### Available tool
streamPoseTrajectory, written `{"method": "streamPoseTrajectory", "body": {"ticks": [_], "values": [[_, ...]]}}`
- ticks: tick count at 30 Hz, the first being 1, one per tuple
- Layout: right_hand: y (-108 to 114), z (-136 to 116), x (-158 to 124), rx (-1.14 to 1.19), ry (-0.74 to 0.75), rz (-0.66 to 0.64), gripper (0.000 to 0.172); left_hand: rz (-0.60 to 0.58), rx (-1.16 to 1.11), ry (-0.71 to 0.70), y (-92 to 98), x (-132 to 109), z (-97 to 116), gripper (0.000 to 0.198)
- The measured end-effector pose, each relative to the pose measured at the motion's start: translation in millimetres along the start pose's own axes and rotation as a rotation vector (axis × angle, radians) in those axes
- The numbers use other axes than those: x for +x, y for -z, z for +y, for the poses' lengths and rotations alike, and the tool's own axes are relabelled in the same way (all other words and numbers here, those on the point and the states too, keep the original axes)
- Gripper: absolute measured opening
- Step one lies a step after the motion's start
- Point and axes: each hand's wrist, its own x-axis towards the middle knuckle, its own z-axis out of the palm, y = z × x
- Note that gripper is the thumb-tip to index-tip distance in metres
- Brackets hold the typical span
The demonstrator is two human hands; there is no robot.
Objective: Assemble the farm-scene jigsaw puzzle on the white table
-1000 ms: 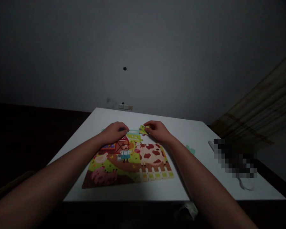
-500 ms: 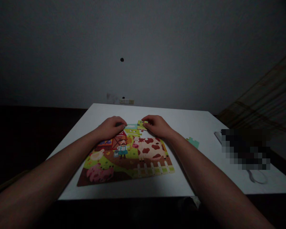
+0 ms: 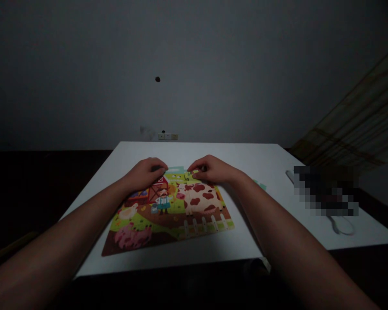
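Observation:
A farm-picture jigsaw puzzle [image 3: 171,219] lies on the white table, showing a cow, a farmer, a hen and a pig. At its far left edge my left hand [image 3: 148,173] has thumb and fingers closed on the border near the red barn. My right hand [image 3: 215,169] pinches a yellow-green puzzle piece [image 3: 192,177] at the far side, just above the cow. That piece lies low against the neighbouring pieces; whether it is fully seated I cannot tell. The right fingers hide part of it and the puzzle's far right corner.
A loose teal puzzle piece [image 3: 261,186] lies right of the puzzle, partly behind my right forearm. Farther right on the white table [image 3: 245,153] are a blurred-out dark object [image 3: 326,191] and a pale strap loop [image 3: 344,226]. A wall with sockets [image 3: 168,136] stands behind.
My right hand has brought the yellow-green piece down and toward me, into the gap above the cow. My left hand stays at the puzzle's edge. The whole view has shifted slightly.

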Motion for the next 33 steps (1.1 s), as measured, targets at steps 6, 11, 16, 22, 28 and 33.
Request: {"method": "streamPoseTrajectory", "body": {"ticks": [6, 11, 16, 22, 28, 33], "values": [[2, 8, 2, -0.198, 0.132, 0.005, 0.026, -0.006, 0.011, 0.01, -0.8, 0, -1, 0.036], [0, 11, 1, -0.2, 0.125, -0.007, 0.027, -0.004, 0.005, -0.009, -0.1, 0, -2, 0.035], [-1, 8, -1, -0.195, 0.128, 0.004, 0.031, 0.005, -0.007, -0.029, -0.7, 0, -2, 0.034], [-8, -3, 0, -0.217, 0.147, -0.024, 0.022, 0.005, -0.003, -0.012, -1.1, 0, -1, 0.034], [44, -22, -30, -0.278, 0.088, 0.342, 0.026, 0.0, 0.015, -0.014, -1.5, 2, -6, 0.038], [108, -8, -93, -0.579, -0.428, 0.139, 0.041, 0.009, -0.011, -0.001, -3.6, 5, -10, 0.041]]}}
